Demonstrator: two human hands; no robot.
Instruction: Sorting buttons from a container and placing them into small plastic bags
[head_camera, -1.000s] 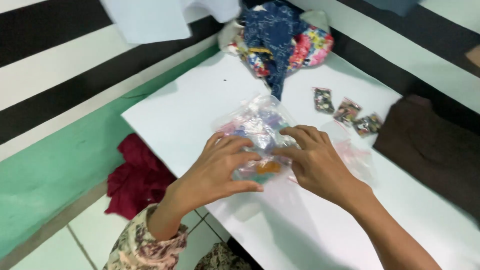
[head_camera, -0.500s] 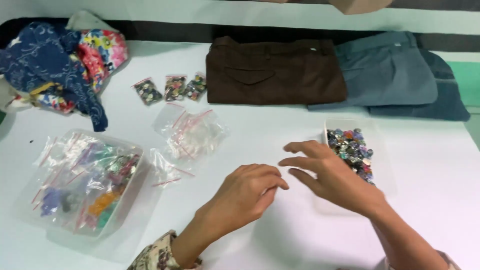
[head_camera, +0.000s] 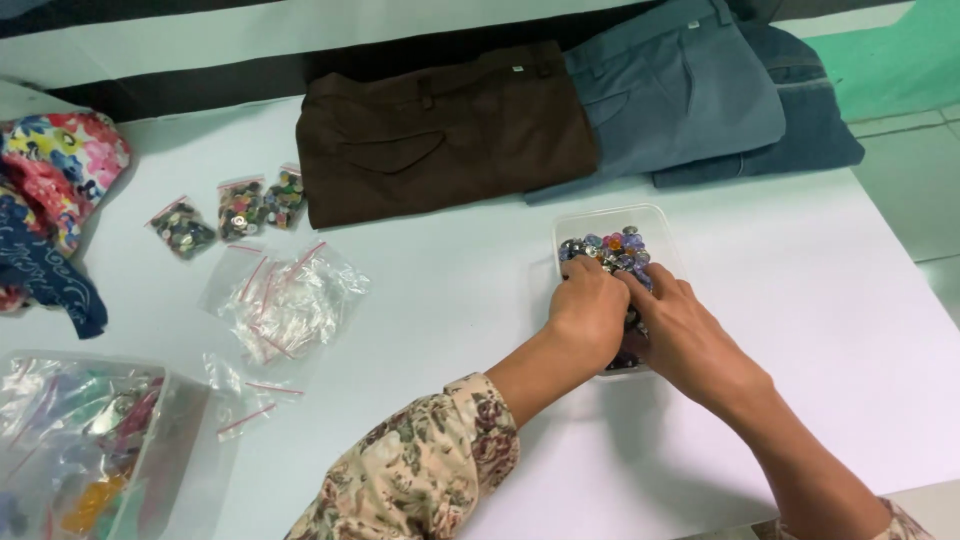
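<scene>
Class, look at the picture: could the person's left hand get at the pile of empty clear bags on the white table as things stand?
Probably yes. The left hand is busy in the button tray, but the bags lie on its own side with only bare table between.

My left hand (head_camera: 588, 305) and my right hand (head_camera: 690, 335) both reach into a clear, shallow plastic tray (head_camera: 585, 220) lying flat on the white table (head_camera: 470, 300). It holds a heap of small multicoloured buttons (head_camera: 612, 246).
</scene>
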